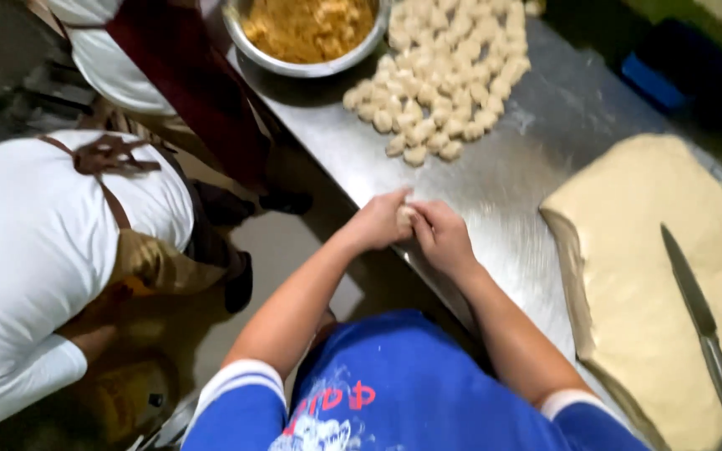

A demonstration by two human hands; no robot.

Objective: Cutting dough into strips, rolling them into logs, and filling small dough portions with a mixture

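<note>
Dough in a big flat slab [653,250] lies on the right of the steel table [495,175], and most of it looks uncut. A long knife [699,313] rests on top of the slab, with no hand on it. So I think a lot of dough is left to shape.

Next in size is the pile of dough balls [449,71] at the far end of the table. Many small balls are done and sit close together. Beside them stands a metal bowl [307,33] full of crumbly orange filling.

Near the table edge, the left hand [375,224] and the right hand [443,238] are pressed together. They pinch one small dough piece [405,219] between the fingers. It is mostly hidden, so I cannot tell if it is round. It is well apart from the pile.

Another person in a white shirt [27,242] bends down on the left.
</note>
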